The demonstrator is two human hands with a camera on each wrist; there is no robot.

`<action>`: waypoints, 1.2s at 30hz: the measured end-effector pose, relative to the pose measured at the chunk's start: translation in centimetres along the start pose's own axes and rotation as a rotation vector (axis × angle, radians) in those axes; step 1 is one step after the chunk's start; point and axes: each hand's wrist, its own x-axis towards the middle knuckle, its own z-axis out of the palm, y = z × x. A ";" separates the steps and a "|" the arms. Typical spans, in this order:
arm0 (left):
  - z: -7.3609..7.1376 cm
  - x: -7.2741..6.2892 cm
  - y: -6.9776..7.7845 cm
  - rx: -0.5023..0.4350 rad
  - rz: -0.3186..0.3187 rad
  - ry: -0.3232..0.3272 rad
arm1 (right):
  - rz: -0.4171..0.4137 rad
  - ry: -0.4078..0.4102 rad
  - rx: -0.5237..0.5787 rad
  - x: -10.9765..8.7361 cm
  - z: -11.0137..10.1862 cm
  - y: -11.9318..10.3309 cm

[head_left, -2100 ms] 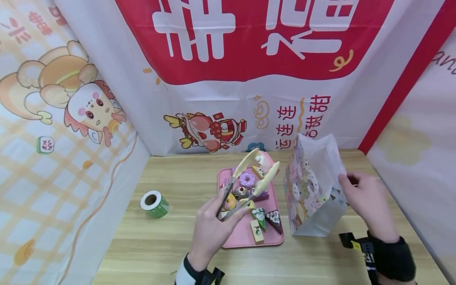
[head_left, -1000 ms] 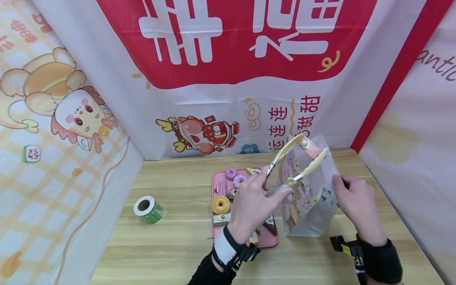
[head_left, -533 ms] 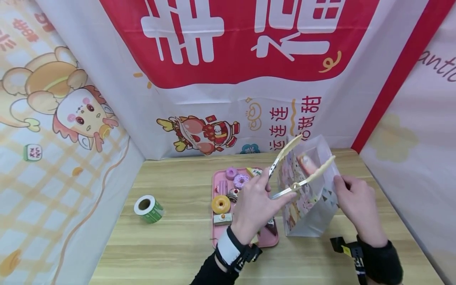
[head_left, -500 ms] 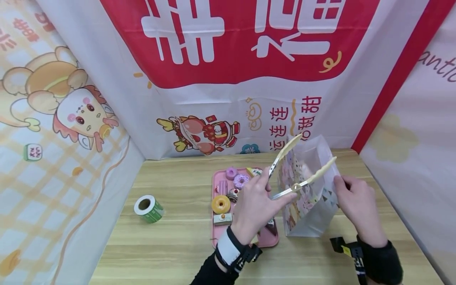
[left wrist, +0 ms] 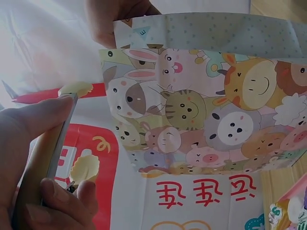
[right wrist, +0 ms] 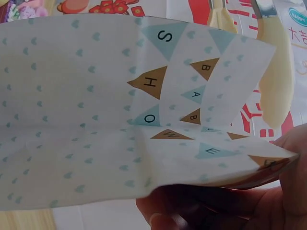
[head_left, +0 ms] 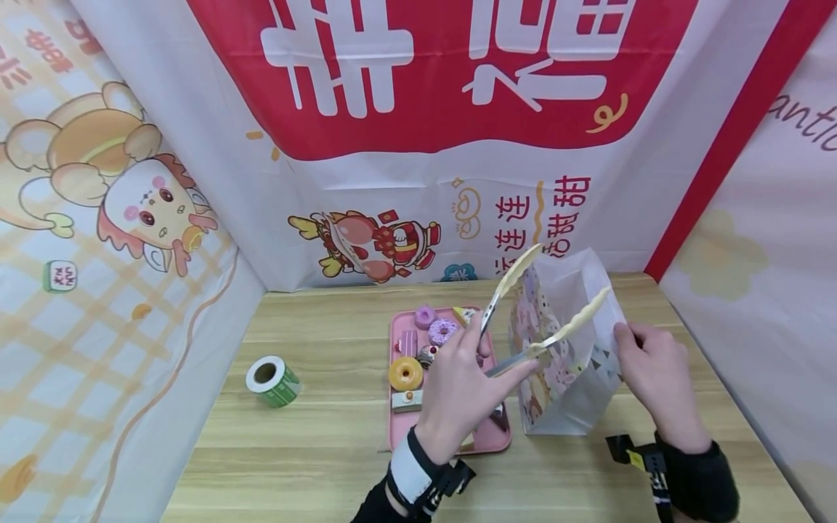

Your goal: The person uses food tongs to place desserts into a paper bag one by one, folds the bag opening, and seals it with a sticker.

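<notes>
Metal tongs with cream-coloured tips (head_left: 575, 317) are gripped in my left hand (head_left: 461, 388), their arms spread apart over the mouth of a paper bag (head_left: 569, 378). Nothing sits between the tips. Cartoon animals cover the bag's front, which also fills much of the left wrist view. My right hand (head_left: 657, 374) pinches the bag's right rim between thumb and fingers; in the right wrist view its fingers (right wrist: 288, 177) curl at the bag's edge. A pink tray (head_left: 451, 452) of toy cakes and donuts lies left of the bag, partly hidden by my left hand. The bag's bottom inside is hidden.
A green-and-white label roll (head_left: 273, 381) stands on the wooden table (head_left: 314, 465) at the left. Printed cloth walls (head_left: 366, 174) rise behind the table and on both sides.
My left hand carried a pink cake slice in the tongs from the tray to the bag. The tongs spread, and the slice dropped inside. Since then the tongs have shifted slightly left.
</notes>
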 end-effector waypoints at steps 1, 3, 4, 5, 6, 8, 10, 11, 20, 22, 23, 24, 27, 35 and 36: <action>-0.1 -0.1 0.0 0.000 -0.013 0.003 | 0.000 -0.003 0.000 0.0 0.0 0.0; -0.4 -0.4 0.2 0.004 -0.026 0.017 | 0.000 -0.010 0.000 -0.1 0.0 0.0; -0.6 -0.5 0.2 0.005 -0.032 0.023 | -0.002 -0.012 0.001 -0.1 0.0 -0.1; -0.8 -0.7 0.3 0.011 -0.039 0.028 | -0.004 -0.013 0.001 -0.1 0.0 -0.1; -0.9 -0.8 0.3 0.010 -0.045 0.031 | -0.007 -0.013 -0.001 -0.1 0.0 -0.1; -1.2 -1.1 0.1 0.022 -0.042 0.040 | -0.010 -0.012 0.003 -0.1 0.0 -0.1; -1.5 -1.4 -0.2 0.039 -0.042 0.049 | -0.010 -0.012 0.002 -0.1 0.1 -0.2; -1.7 -1.5 -0.3 0.050 -0.043 0.054 | -0.009 -0.012 0.001 -0.1 0.1 -0.2; -2.5 -2.5 -2.0 0.056 -0.094 0.074 | -0.045 0.009 0.001 -0.1 0.0 -0.3; -2.6 -2.6 -2.3 0.062 -0.103 0.078 | -0.061 0.005 -0.012 0.0 -0.3 -0.4; -2.7 -2.7 -2.4 0.059 -0.109 0.080 | -0.069 0.000 -0.023 0.1 -0.5 -0.5; -2.7 -2.8 -2.5 0.063 -0.111 0.083 | -0.079 -0.003 -0.036 0.2 -0.6 -0.6; -2.8 -3.1 -2.8 0.068 -0.115 0.092 | -0.090 -0.030 -0.072 0.5 -1.0 -0.9; -2.9 -4.6 -4.0 0.074 -0.127 0.121 | -0.112 -0.025 -0.162 0.8 -0.8 -1.7; -2.9 -5.0 -4.3 0.077 -0.120 0.138 | -0.101 -0.028 -0.166 0.8 -0.7 -1.7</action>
